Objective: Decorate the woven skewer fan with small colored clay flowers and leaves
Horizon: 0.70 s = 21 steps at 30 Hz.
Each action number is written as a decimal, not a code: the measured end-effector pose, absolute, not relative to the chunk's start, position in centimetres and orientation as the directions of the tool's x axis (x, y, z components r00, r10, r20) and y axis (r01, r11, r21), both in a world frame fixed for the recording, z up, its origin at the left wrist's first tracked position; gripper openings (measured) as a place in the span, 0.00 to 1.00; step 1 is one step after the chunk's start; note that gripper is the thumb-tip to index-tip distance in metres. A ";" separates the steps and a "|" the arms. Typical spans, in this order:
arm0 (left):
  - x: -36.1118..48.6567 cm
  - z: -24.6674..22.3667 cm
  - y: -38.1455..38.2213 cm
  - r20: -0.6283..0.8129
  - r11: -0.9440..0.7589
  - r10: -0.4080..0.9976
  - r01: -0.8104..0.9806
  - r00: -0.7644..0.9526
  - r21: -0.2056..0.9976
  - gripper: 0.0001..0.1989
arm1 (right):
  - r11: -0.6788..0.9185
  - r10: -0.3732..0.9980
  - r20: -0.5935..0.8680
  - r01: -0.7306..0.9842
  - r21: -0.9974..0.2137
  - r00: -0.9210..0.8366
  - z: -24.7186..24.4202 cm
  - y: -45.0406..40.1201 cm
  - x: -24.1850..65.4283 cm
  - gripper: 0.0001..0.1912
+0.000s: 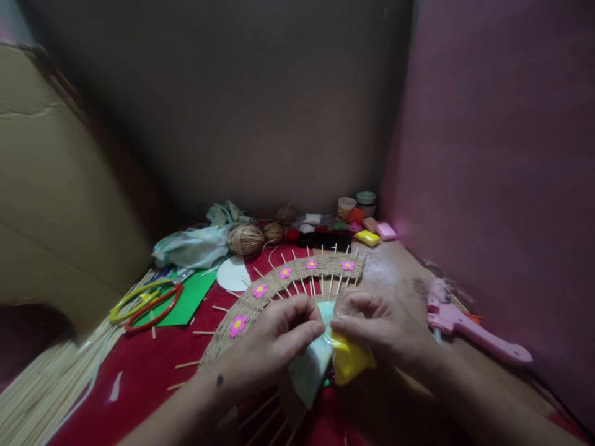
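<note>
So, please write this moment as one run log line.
left hand: fingers pinched near yellow packet | right hand: fingers pinching packet top | woven band: pink flowers on it | pink glue gun: far right

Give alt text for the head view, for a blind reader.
The left hand and right hand meet at a yellow packet before a curved woven piece with pink flowers; scissors lie left, twine balls behind, a pink tool right.

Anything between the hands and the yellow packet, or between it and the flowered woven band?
Nothing visible blocks the right hand: its fingers pinch the top of the yellow packet. Left hand is close; contact unclear. Toward the woven band, both hands and part of the pale blue piece intervene in this view.
</note>
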<state>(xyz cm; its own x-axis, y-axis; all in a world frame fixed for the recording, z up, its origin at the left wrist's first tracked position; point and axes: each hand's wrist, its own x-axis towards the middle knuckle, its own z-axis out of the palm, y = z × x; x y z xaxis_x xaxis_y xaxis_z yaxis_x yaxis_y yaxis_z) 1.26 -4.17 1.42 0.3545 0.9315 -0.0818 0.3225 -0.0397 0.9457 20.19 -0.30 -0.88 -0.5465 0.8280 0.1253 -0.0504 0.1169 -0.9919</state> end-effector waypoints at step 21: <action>-2.8 3.3 -3.7 0.009 -0.066 0.985 0.331 0.172 0.941 0.13 | 0.206 0.973 0.164 0.293 -0.934 -0.161 2.4 3.8 23.4 0.09</action>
